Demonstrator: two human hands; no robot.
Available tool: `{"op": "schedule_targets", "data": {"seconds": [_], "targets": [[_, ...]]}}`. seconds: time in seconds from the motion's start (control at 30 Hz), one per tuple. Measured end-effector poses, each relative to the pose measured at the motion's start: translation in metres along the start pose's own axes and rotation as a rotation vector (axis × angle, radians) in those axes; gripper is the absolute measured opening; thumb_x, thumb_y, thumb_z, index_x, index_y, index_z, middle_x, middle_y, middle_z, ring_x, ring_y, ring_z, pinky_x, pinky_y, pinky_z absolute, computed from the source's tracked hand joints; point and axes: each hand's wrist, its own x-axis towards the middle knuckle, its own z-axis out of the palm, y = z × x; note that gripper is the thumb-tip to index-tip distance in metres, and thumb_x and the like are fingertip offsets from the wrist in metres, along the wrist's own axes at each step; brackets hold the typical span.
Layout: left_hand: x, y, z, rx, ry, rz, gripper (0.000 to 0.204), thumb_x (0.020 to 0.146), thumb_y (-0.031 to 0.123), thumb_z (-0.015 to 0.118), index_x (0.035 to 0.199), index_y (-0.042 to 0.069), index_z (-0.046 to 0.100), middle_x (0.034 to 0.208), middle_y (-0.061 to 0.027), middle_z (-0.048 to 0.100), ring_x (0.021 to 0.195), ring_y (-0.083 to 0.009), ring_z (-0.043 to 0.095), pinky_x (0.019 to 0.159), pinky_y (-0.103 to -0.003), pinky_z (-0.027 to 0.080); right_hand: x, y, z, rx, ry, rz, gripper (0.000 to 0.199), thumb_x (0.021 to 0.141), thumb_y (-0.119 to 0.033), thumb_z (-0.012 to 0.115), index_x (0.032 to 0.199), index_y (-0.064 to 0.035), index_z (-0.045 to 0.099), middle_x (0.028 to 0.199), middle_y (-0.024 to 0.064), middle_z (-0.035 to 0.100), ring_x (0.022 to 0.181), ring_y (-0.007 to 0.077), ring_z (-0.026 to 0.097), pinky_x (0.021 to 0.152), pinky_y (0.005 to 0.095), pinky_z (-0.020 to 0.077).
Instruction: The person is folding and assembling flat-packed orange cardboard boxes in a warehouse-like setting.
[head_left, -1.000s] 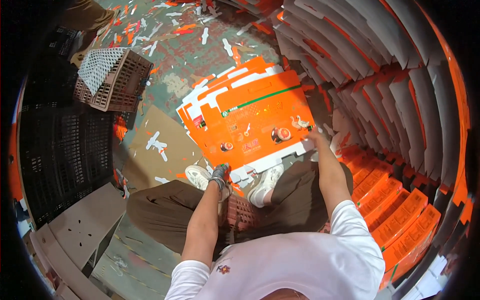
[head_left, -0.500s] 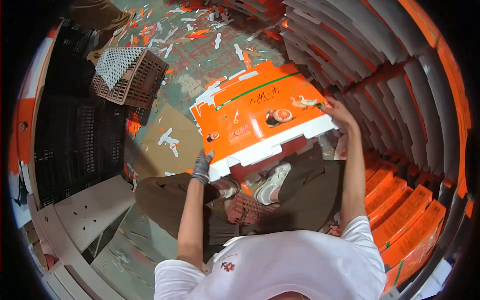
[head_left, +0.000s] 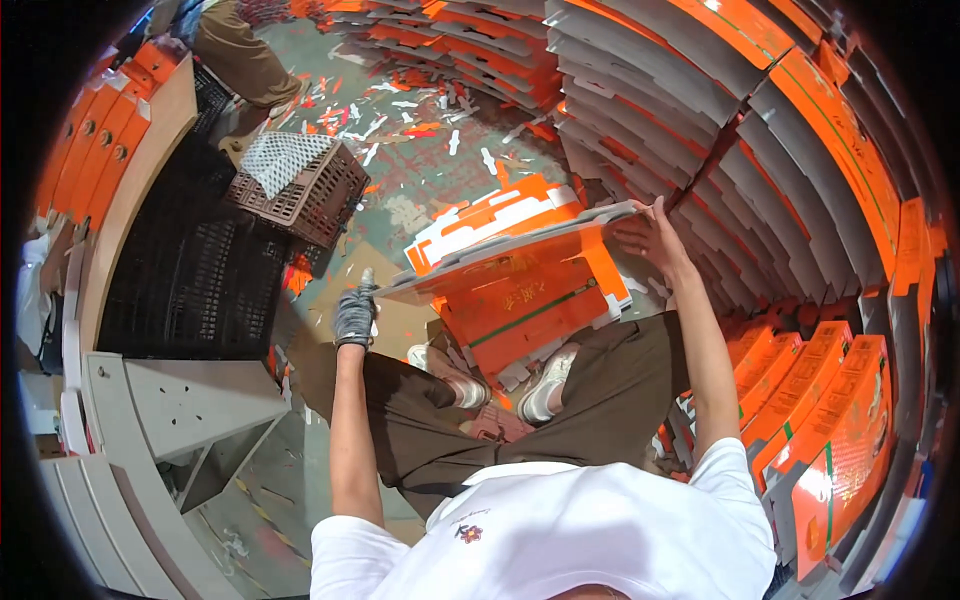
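Note:
I hold a thin stack of flat orange-and-white cardboard box blanks (head_left: 500, 255) nearly level in front of me, seen almost edge-on. My left hand (head_left: 354, 312), in a grey glove, grips the stack's near left corner. My right hand (head_left: 648, 238), bare, grips its far right edge, close to the leaning rows of blanks. Under the raised stack another pile of orange blanks (head_left: 530, 305) lies on the floor just beyond my white shoes (head_left: 545, 385).
Tall rows of upright orange-and-grey blanks (head_left: 760, 130) fill the right side and back. A brown plastic crate (head_left: 300, 190) and black crates (head_left: 180, 280) stand at the left, grey boards (head_left: 170, 400) lower left. Paper scraps litter the green floor (head_left: 410, 130). Another person's leg (head_left: 240, 55) shows top left.
The stack has come up off the floor pile and tilted from face-up to nearly level. Both my hands rose with it, the right one moving toward the leaning rows.

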Motion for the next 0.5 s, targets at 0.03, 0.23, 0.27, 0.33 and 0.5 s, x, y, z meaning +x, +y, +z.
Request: {"op": "schedule_targets", "data": {"seconds": [0.03,0.23,0.27,0.33,0.5], "targets": [[-0.013,0.03,-0.008,0.168,0.098,0.052,0.048,0.086,0.044,0.042,0.092,0.001,0.061,0.056,-0.0125,0.056,0.054,-0.019,0.057,0.054,-0.034,0.045,0.004,0.005,-0.013,-0.02,0.056,-0.011,0.08,0.072,-0.074,0.032,0.119,-0.0101,0.045,0.106,0.012,0.055,0.096,0.0205,0.055,0.079,0.0322,0.0427],[-0.009,0.105,-0.02,-0.055,0.016,0.701,0.043,0.087,0.044,0.04,0.1,0.01,0.062,0.093,-0.013,0.061,0.09,-0.0249,0.057,0.083,-0.033,0.04,0.02,-0.01,-0.007,-0.132,0.167,-0.009,0.077,0.074,-0.072,0.034,0.111,-0.0075,0.05,0.099,0.0102,0.058,0.089,0.0161,0.057,0.074,0.0326,0.0444],[-0.024,0.14,-0.019,0.037,-0.034,0.699,0.043,0.087,0.044,0.039,0.101,0.011,0.061,0.093,-0.0142,0.061,0.091,-0.0271,0.057,0.082,-0.035,0.04,0.017,-0.014,-0.014,-0.119,0.198,-0.024,0.075,0.075,-0.071,0.035,0.11,-0.0071,0.05,0.097,0.01,0.059,0.087,0.0155,0.058,0.073,0.0325,0.0448],[0.026,0.125,-0.003,0.295,-0.267,0.638,0.05,0.079,0.052,0.046,0.091,0.006,0.062,0.091,-0.0181,0.059,0.087,-0.0333,0.054,0.077,-0.04,0.04,0.015,-0.013,0.032,-0.103,0.296,-0.219,0.07,0.077,-0.066,0.037,0.11,-0.0055,0.049,0.099,0.0115,0.058,0.087,0.0172,0.058,0.071,0.033,0.0448],[0.048,0.098,0.017,0.236,-0.347,0.628,0.058,0.08,0.057,0.042,0.091,0.003,0.061,0.09,-0.023,0.058,0.085,-0.037,0.054,0.076,-0.041,0.041,-0.033,0.006,0.11,-1.148,0.338,-1.104,0.053,0.071,-0.026,0.062,0.118,-0.0076,0.046,0.121,0.0167,0.043,0.117,0.0319,0.036,0.097,0.0452,0.0265]]}}
